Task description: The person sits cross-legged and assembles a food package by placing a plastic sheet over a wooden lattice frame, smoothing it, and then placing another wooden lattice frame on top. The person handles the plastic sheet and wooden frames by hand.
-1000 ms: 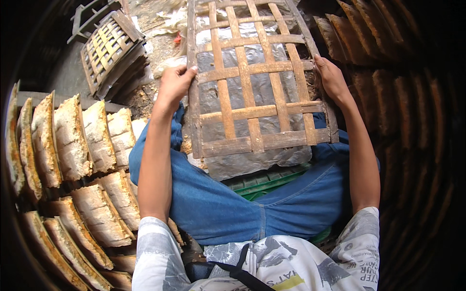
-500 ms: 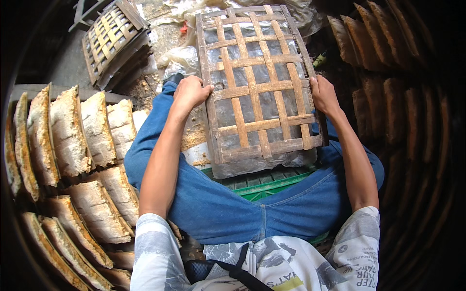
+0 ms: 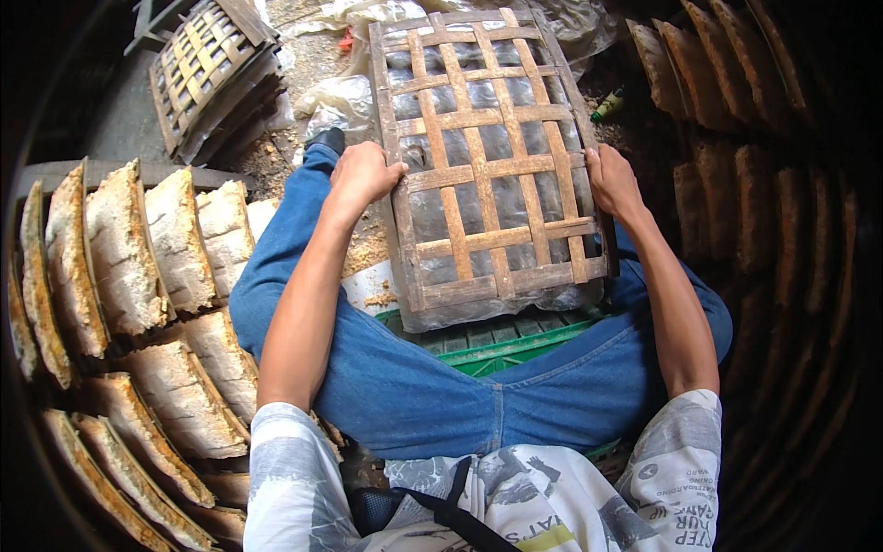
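A slatted wooden frame with a woven bamboo lattice (image 3: 497, 168) lies tilted between my knees. Clear plastic sheeting (image 3: 464, 318) shows through its gaps and sticks out below the near edge. My left hand (image 3: 365, 175) is closed on the left side rail, thumb toward the lattice. On the opposite rail, my right hand (image 3: 614, 181) grips at about the same height. What lies under the plastic cannot be made out. A green plastic crate (image 3: 524, 347) is beneath the frame's near end.
Rows of curved boards with a pale, crusty layer (image 3: 124, 248) stand at my left. More brownish boards (image 3: 713, 69) line the right side in shadow. A similar lattice frame (image 3: 204, 60) rests on a stack at the far left. Crumpled plastic (image 3: 340, 99) and crumbs lie on the ground.
Both hands keep their hold on the frame, which has barely moved. The plastic under the lattice looks more crumpled, and its near edge sits slightly higher.
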`<state>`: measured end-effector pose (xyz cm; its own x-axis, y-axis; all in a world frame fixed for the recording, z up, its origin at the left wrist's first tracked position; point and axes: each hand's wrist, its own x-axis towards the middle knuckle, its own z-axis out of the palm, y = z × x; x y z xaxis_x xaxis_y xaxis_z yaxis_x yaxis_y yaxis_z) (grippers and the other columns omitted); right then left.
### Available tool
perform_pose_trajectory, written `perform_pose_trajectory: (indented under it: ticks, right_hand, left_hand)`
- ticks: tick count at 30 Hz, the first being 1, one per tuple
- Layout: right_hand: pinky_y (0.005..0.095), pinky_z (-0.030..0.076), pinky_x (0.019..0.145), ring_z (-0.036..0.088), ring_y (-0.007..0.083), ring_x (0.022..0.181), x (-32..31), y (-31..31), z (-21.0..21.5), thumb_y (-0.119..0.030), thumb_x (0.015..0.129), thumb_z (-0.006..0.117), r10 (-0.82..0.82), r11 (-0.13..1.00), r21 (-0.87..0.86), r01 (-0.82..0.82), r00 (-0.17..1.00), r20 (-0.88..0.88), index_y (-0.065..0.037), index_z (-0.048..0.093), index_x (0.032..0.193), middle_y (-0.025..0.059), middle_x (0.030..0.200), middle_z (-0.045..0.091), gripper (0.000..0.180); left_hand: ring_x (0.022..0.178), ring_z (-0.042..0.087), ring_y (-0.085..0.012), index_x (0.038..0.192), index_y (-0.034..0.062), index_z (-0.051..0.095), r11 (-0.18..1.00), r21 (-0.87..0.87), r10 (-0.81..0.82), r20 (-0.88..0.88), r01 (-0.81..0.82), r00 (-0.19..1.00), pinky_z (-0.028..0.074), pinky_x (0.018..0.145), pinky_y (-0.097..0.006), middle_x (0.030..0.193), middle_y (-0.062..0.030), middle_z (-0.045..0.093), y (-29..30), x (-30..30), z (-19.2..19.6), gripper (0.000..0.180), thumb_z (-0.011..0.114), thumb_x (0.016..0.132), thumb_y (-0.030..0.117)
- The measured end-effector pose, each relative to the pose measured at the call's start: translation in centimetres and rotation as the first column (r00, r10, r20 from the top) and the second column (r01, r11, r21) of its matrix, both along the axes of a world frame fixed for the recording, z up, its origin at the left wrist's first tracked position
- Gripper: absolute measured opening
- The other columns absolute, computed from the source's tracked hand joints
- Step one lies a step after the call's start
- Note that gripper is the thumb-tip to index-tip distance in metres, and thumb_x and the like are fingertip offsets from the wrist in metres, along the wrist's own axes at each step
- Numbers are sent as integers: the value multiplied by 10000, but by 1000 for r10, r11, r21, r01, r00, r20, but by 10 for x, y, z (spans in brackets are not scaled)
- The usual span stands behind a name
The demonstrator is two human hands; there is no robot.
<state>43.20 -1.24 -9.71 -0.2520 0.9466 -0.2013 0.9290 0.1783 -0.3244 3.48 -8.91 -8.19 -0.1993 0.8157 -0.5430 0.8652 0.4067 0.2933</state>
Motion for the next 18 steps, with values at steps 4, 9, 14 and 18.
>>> perform_pose_trajectory:
  ticks: [4, 9, 14, 18]
  right_hand:
    - [535, 507, 870, 648, 449, 1029, -5, 6, 12, -456, 989, 495, 111, 975, -218, -32, 925, 363, 37, 659, 1030, 274, 1064, 678, 521]
    - [521, 521, 905, 658, 421, 1069, -14, 13, 20, -435, 936, 578, 79, 977, -212, -13, 947, 310, 31, 673, 1081, 262, 1113, 684, 497]
    - [517, 520, 920, 651, 411, 1092, -28, 5, 17, -394, 920, 596, 95, 970, -241, -27, 958, 272, 26, 643, 1141, 260, 1146, 667, 477]
    - [503, 514, 939, 638, 403, 1113, -21, 1, 1, -371, 911, 617, 96, 972, -232, -20, 943, 318, -16, 589, 1237, 241, 1171, 653, 482]
  left_hand:
    - [1012, 694, -402, 1032, 26, 743, 998, 65, 20, -152, -10, 988, 546, 867, -483, 1038, -249, 719, 1, 10, 15, 466, 691, 864, 458]
    - [1077, 677, -385, 1225, 121, 701, 988, 152, 63, -213, -31, 975, 527, 919, -476, 1124, -227, 712, 11, 2, 27, 508, 637, 883, 491]
    - [1061, 674, -410, 1116, 62, 708, 988, 153, 26, -148, -3, 989, 531, 891, -510, 1104, -237, 706, 7, 9, 17, 457, 661, 883, 453]
    - [1084, 665, -408, 1257, 100, 644, 993, 119, 3, -154, 15, 988, 531, 909, -505, 1146, -226, 695, 8, 17, 10, 497, 673, 884, 427]
